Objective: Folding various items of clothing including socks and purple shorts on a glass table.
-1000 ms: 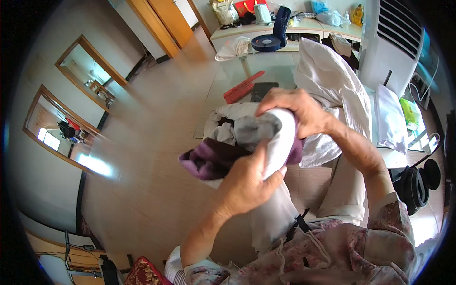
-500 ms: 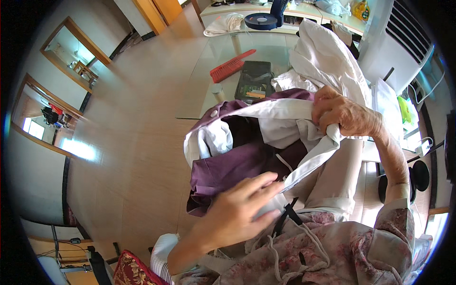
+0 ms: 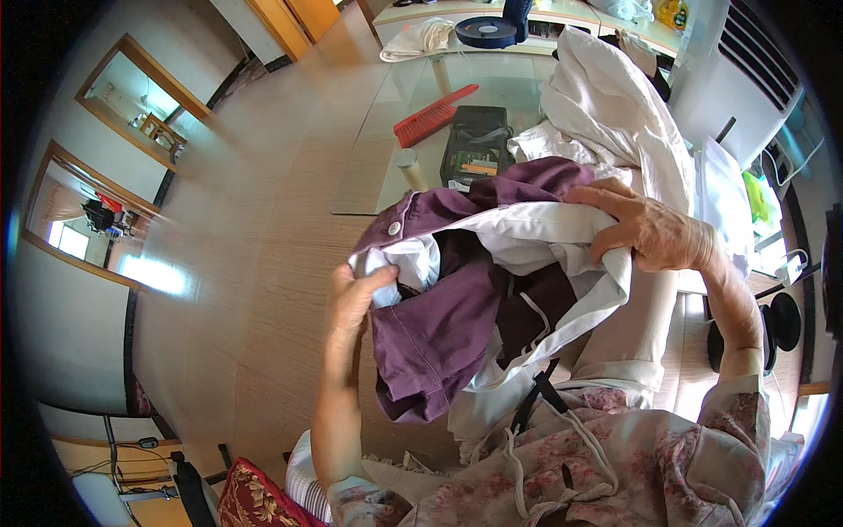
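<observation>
A purple garment (image 3: 435, 338) with a white inner waistband lies over my lap, its waist opening spread toward me. On its far left part of the band sits a pale button (image 3: 394, 228). My left hand (image 3: 356, 294) grips the garment's left edge, thumb on the white lining and fingers hidden behind the cloth. At the right, my right hand (image 3: 645, 224) is closed on the waistband, fingers over the purple outside and thumb by the white inside. A thin white cord hangs inside the opening.
Beyond the garment is a glass table (image 3: 369, 167) with a red brush (image 3: 435, 116), a dark case (image 3: 475, 145) and a small pale cylinder (image 3: 410, 169). White cloth (image 3: 615, 114) is heaped at its right. A white air cooler (image 3: 733, 79) stands far right; a red patterned cushion (image 3: 255, 496) lies near left.
My left hand has moved from the near side of the waistband out to the garment's left edge and taken hold there. The waist opening is spread wider; my right hand keeps its hold.
</observation>
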Action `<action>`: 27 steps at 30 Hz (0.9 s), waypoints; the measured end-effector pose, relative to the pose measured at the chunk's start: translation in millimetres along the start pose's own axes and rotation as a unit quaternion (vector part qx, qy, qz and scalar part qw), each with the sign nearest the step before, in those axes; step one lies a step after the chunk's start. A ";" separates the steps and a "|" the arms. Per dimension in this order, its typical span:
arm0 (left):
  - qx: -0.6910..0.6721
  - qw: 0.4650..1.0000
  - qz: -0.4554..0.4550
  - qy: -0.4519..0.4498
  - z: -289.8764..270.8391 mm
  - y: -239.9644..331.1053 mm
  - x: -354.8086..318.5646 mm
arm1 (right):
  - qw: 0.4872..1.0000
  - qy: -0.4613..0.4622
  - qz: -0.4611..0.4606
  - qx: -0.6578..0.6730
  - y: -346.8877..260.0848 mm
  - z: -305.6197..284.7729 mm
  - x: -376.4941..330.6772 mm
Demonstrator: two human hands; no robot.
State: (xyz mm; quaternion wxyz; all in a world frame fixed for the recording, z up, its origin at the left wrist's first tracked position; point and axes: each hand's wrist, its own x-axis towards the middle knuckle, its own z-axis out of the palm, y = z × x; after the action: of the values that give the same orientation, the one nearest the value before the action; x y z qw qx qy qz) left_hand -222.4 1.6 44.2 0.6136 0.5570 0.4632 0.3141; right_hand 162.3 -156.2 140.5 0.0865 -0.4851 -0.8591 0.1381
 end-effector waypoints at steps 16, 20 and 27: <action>-0.080 0.993 0.069 -0.049 24.2 83.1 -30.4 | 0.986 0.111 -0.087 0.088 -45.5 24.2 82.1; -0.014 0.985 0.117 -0.128 35.2 96.8 -36.3 | 0.968 0.215 -0.050 0.121 -60.1 42.6 118.4; 0.094 0.975 0.041 -0.199 4.7 98.8 -32.1 | 0.870 0.012 -0.043 0.492 -1.3 17.8 144.8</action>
State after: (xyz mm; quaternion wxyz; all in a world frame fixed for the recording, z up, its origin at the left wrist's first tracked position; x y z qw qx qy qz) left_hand -217.1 -11.2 147.3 0.6245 0.6825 0.3360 0.1769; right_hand 81.7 -35.3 126.2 0.3302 -0.3437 -0.6991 0.5331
